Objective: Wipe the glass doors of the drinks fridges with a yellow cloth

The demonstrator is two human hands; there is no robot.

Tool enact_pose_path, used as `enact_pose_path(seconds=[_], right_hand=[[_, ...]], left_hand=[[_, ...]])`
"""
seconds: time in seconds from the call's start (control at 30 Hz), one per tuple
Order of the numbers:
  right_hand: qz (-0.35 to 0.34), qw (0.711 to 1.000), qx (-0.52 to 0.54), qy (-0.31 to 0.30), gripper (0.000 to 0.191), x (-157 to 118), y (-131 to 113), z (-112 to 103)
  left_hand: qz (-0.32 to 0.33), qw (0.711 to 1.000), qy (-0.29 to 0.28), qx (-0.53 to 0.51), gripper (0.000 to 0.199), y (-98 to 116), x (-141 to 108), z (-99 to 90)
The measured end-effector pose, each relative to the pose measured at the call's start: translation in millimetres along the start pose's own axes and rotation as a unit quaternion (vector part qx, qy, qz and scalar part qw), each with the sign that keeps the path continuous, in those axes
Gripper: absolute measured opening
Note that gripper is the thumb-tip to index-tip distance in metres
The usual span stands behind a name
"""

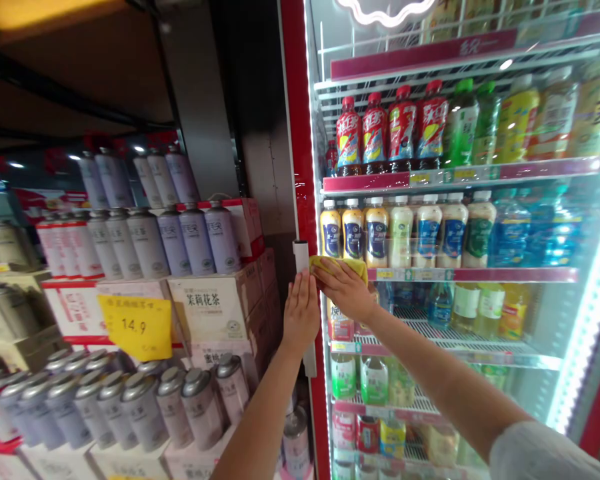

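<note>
Yellow cloth (359, 267) under the right hand (347, 288), just beside the handle (301, 257)

There is one cloth, bright yellow, creased and bunched, its folded edge rounding out past the fingers. It sits immediately right of the handle's upper part, largely covered by the right hand, whose fingers lie across it; whether they also pinch it cannot be told, as the thumb and underside are hidden. The left hand (303, 310) lies flat along the one pale handle, fingers straight and close together, its tips near the cloth.

The handle is on a red frame (294, 80). Right of the handle, at about its height, stand seven white-capped bottles (377, 231) in front; the blue bottles (513, 230) farther right are too blurred to count. Above and right of the handle come four large red-capped bottles (375, 133) and two green-capped bottles (463, 127).

Left of the handle, three lilac cans (195, 241) stand nearest, with three grey cans (126, 245) beyond them. Five cans (116, 177) stand above these. Lower left of the handle hangs one yellow sign (136, 327) reading 14.9.
</note>
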State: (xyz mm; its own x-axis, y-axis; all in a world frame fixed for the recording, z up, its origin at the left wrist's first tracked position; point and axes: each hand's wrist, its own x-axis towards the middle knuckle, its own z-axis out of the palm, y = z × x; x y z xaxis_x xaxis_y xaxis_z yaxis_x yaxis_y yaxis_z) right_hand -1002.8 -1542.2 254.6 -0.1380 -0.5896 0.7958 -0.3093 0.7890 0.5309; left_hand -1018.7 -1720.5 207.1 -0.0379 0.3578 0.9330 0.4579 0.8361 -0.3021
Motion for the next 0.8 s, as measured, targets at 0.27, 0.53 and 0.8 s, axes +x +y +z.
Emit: enact_pose_path(seconds=[0.27,0.53,0.8], right_hand=[[-0.034,0.999,-0.006,-0.028,0.030,34,22,-7],[-0.045,0.998,-0.037,-0.010,0.035,43,28,-14],[-0.017,0.998,-0.056,-0.011,0.030,82,50,-19]], left_hand=[[0.023,0.999,-0.022,0.001,0.076,-6,-5,-4.7],[0.020,0.998,-0.062,0.024,0.076,-5,-6,-15.8],[0.027,0.997,-0.067,0.017,0.078,-16,12,-27.5]])
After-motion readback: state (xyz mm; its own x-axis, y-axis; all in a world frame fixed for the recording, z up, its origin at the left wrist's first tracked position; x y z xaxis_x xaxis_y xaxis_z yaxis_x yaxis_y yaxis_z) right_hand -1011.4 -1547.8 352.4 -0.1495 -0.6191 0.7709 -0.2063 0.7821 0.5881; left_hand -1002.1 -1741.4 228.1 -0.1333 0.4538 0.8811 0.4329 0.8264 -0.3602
